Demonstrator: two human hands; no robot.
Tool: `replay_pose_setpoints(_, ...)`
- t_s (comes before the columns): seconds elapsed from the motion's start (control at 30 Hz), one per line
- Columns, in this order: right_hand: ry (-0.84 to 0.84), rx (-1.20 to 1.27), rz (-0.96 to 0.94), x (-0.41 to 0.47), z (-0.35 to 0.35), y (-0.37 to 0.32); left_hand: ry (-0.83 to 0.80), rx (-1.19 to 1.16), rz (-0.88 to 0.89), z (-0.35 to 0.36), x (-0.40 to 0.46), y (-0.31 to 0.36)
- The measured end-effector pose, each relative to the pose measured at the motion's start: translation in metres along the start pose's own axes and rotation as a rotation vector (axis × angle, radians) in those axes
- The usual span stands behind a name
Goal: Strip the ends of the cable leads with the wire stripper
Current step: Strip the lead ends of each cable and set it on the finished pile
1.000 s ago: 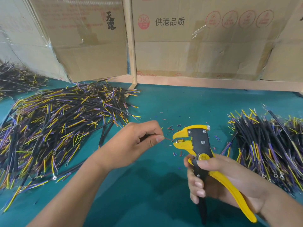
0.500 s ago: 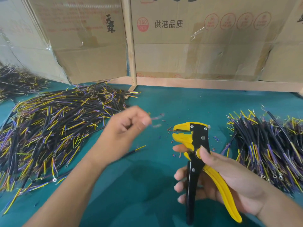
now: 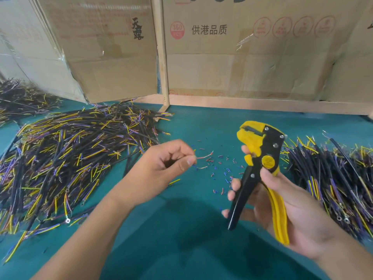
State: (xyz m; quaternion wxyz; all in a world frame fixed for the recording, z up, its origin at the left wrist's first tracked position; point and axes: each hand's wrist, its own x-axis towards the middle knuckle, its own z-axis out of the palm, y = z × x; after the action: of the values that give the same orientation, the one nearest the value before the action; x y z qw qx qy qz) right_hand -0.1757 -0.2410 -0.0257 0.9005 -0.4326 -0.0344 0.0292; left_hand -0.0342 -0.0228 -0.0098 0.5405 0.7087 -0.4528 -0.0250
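A left hand (image 3: 167, 160) pinches thin cable leads (image 3: 203, 157) above the teal bench while the right (image 3: 282, 201) grips the wire stripper (image 3: 260, 158), handles spread; feeding one lead squarely between its blades should strip cleanly.

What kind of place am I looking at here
Likely a small cable-assembly workbench: big piles of cut cable leads on a green table, a wire stripper in hand, insulation scraps, and cardboard cartons behind.

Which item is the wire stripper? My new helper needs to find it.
Start at the teal table, between the two cable piles. The right hand holds the wire stripper upright. It is the only tool: yellow head, one black handle, one yellow.
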Motion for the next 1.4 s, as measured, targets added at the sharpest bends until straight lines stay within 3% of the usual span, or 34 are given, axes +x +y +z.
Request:
replay_pose_setpoints(0.23,0.046,-0.150,0.178,-0.004,0.001,-0.001,-0.108,-0.061,0.000,0.003,-0.001,0.004)
replay_pose_setpoints(0.4,-0.076,-0.225,0.301,-0.008,0.004,0.000,-0.142,-0.023,-0.013,0.001,-0.001,0.006)
replay_pose_setpoints(0.7,-0.243,-0.255,0.352,-0.008,-0.002,0.003,-0.189,-0.047,-0.055,0.004,-0.001,0.007)
replay_pose_setpoints(1.17,-0.194,-0.156,0.367,-0.010,0.004,0.005,-0.197,-0.057,-0.042,0.004,0.000,0.008)
replay_pose_setpoints(1.4,-0.030,-0.234,0.360,-0.010,0.009,0.010,-0.228,-0.049,-0.051,0.005,-0.003,0.002)
